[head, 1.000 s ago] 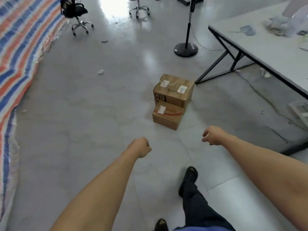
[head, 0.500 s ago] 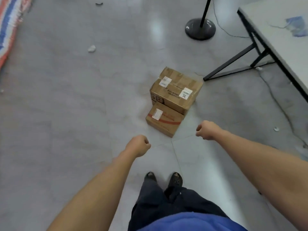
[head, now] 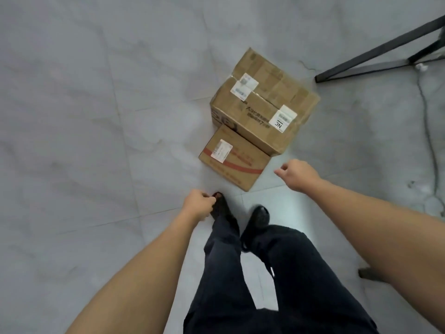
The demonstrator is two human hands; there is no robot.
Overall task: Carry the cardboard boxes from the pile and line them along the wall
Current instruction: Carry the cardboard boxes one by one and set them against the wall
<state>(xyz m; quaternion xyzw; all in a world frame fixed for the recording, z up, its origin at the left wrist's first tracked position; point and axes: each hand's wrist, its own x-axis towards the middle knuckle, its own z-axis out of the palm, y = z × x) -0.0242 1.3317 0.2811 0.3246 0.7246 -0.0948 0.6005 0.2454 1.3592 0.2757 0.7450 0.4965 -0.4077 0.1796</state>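
Two cardboard boxes stand together on the grey tiled floor just ahead of my feet. The larger box [head: 265, 100] carries two white labels and sits behind and partly over the smaller box [head: 232, 162], which has a red stripe and one white label. My left hand [head: 198, 206] hangs in a loose fist below and left of the small box, holding nothing. My right hand [head: 298, 174] hovers just right of the small box's near corner, fingers loosely curled and empty, touching neither box.
Black metal table legs [head: 375, 59] angle across the floor at the upper right, close to the larger box. A thin cable [head: 428, 131] trails along the floor on the right. My legs in dark trousers and black shoes [head: 258, 216] fill the lower middle.
I have walked up to the boxes and tilted my view down; they now sit close to my feet. Both hands have dropped nearer to the small box, the right one loosening.
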